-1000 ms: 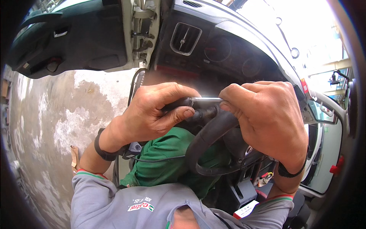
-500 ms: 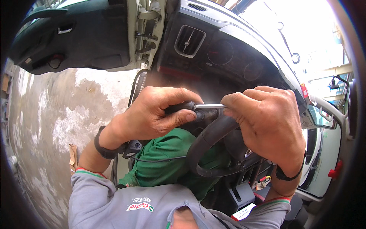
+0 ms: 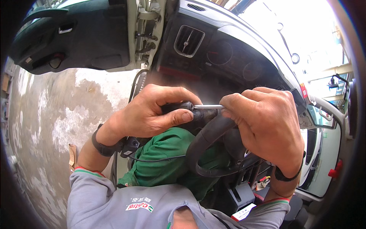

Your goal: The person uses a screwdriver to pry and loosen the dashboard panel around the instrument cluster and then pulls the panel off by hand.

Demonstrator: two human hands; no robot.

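Observation:
In front of the steering wheel (image 3: pixel 204 147), my left hand (image 3: pixel 146 110) grips a black cylindrical piece (image 3: pixel 177 107) between thumb and fingers. My right hand (image 3: pixel 265 118) pinches a silver screwdriver shaft (image 3: pixel 209 107), which lies level between the two hands. Its fluted left end meets the round end face of the black piece; I cannot tell how deep it sits. Whatever else the right palm encloses is hidden. Just under the shaft, a dark stalk (image 3: pixel 206 114) on the steering column shows in part. The right hand is just above the wheel rim.
Beyond the hands is the dashboard with an air vent (image 3: pixel 189 41) and gauges (image 3: pixel 220 53). An open car door (image 3: pixel 76 38) stands at the upper left over stained concrete floor (image 3: pixel 49 110). A thin black cable (image 3: pixel 158 160) crosses my green trousers. A white box (image 3: pixel 243 212) lies lower right.
Both hands have shifted very slightly left. A little more of the shaft shows between them, and the grips are the same.

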